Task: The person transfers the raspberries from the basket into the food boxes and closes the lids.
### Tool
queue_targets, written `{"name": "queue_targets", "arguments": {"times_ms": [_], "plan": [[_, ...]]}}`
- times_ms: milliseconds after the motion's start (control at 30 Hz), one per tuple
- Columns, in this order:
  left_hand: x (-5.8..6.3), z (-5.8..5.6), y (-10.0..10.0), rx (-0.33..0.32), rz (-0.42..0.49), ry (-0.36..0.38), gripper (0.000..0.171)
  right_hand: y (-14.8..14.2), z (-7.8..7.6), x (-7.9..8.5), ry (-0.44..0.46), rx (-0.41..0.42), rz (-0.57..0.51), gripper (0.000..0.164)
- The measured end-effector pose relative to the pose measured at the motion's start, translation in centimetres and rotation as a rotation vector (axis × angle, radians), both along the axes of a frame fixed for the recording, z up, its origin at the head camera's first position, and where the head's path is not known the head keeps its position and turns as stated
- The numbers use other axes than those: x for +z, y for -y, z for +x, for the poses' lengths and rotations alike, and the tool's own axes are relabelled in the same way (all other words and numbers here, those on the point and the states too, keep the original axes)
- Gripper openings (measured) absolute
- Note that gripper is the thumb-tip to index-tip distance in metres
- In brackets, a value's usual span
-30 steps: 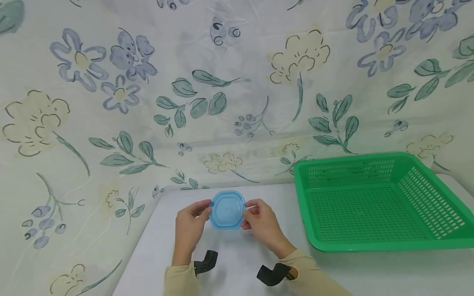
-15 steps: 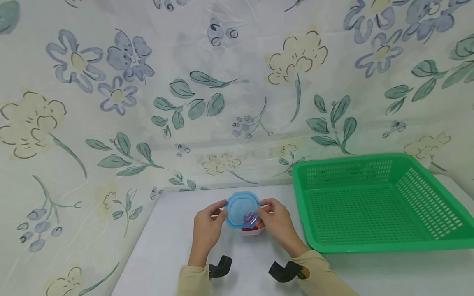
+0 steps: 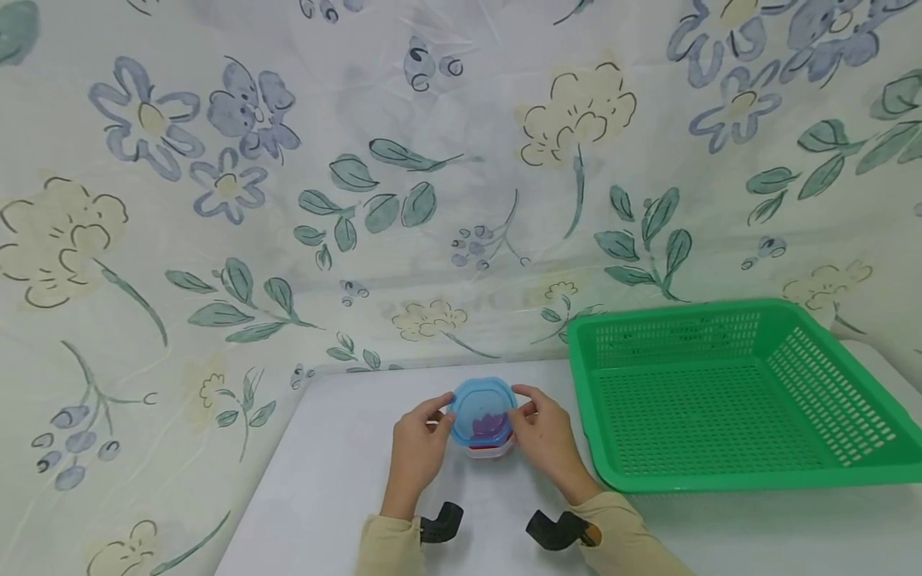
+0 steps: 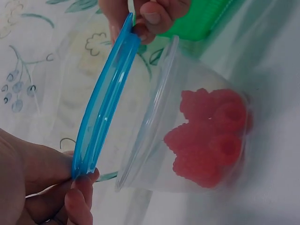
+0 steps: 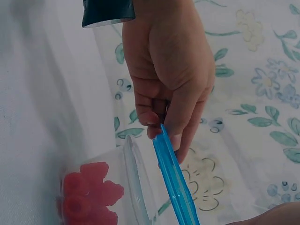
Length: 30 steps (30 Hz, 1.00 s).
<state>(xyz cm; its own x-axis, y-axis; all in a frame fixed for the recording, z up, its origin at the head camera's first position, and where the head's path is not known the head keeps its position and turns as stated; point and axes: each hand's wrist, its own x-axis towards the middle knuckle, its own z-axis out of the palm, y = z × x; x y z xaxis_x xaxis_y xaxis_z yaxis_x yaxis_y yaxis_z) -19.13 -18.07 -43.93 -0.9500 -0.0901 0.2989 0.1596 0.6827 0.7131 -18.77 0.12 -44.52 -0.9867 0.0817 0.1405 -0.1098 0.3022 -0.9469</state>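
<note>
My left hand [image 3: 419,452] pinches the left edge of a translucent blue lid [image 3: 481,404], and my right hand [image 3: 543,436] pinches its right edge. Just under the lid stands a clear plastic container [image 4: 150,140] holding several red raspberries [image 4: 206,136]. Both wrist views show a gap between the lid [image 5: 174,180] and the container's rim, with the lid slightly tilted. From the head view the lid covers most of the container, and the berries show through it.
A large green plastic basket [image 3: 601,448] stands on the white table [image 3: 324,464] to the right of my right hand. Behind the table hangs a floral cloth [image 3: 288,200].
Both hands have carried the lid to the right and over the container of raspberries, which first showed from beneath it. The lid has come down closer to the container.
</note>
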Motion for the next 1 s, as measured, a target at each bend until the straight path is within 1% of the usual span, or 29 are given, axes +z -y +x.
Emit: {"name": "queue_targets", "arguments": {"times_ms": [100, 200, 333, 500, 633, 800, 1000], "plan": [[0.0, 0.1, -0.2, -0.008, -0.012, -0.005, 0.03, 0.0, 0.0, -0.2, -0.005, -0.016, 0.029, 0.036], [-0.1, 0.1, -0.3, -0.011, -0.027, 0.008, 0.03, 0.0, -0.1, -0.5, -0.001, -0.023, 0.042, 0.035], [-0.3, 0.0, -0.3, -0.012, -0.045, 0.031, 0.03, 0.0, -0.3, -0.9, 0.009, -0.028, 0.044, 0.034], [-0.5, -0.1, -0.3, -0.021, -0.048, 0.043, 0.031, -0.2, -0.6, -1.1, 0.009, -0.029, 0.039, 0.033], [-0.4, -0.1, -0.3, -0.026, -0.059, 0.044, 0.032, -0.2, -0.6, -1.2, 0.001, -0.029, 0.044, 0.033], [-0.5, 0.0, -0.2, -0.037, -0.08, 0.039, 0.033, -0.1, -0.6, -1.2, 0.012, -0.032, 0.06, 0.033], [-0.5, 0.1, -0.1, -0.065, -0.095, 0.014, 0.032, -0.2, -0.6, -1.3, 0.023, -0.029, 0.07, 0.034]]}}
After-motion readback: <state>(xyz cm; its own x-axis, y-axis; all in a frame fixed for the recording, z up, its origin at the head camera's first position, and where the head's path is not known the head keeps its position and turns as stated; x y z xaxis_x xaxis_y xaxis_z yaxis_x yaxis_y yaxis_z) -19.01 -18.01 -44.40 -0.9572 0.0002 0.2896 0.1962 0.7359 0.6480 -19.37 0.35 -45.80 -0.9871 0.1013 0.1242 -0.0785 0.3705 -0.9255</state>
